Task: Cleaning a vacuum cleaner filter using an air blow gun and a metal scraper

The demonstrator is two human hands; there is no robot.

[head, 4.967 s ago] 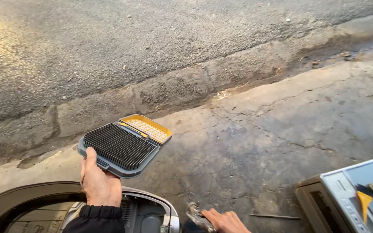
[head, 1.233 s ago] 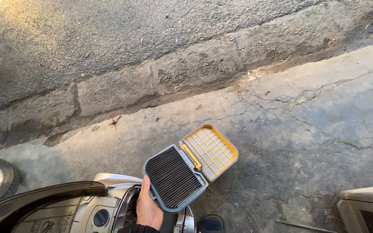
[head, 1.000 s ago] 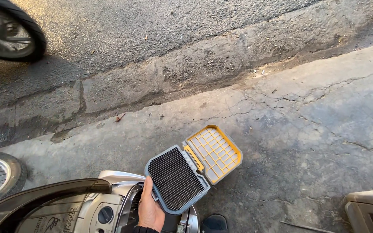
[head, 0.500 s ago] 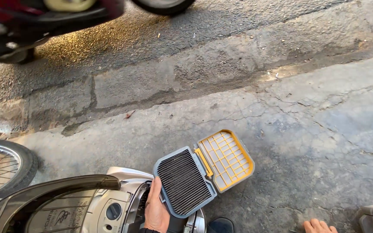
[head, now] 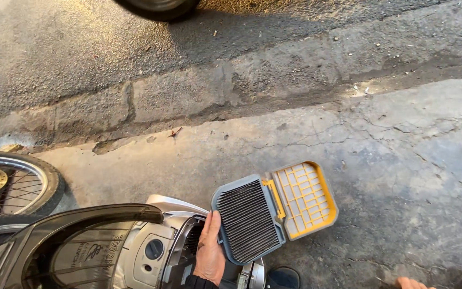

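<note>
the left hand [head: 209, 254] grips the near-left edge of the air filter [head: 274, 211], whose long axis runs up and away to its right over the pavement, while the right hand [head: 410, 282], barely in view, sits well apart, its state unclear

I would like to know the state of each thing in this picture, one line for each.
Air filter: held up, pleats dark with dirt.
Left hand: gripping the filter's edge.
Right hand: only fingertips visible, state unclear.
Motorcycle: parked.
Front wheel: standing on the pavement.
</note>
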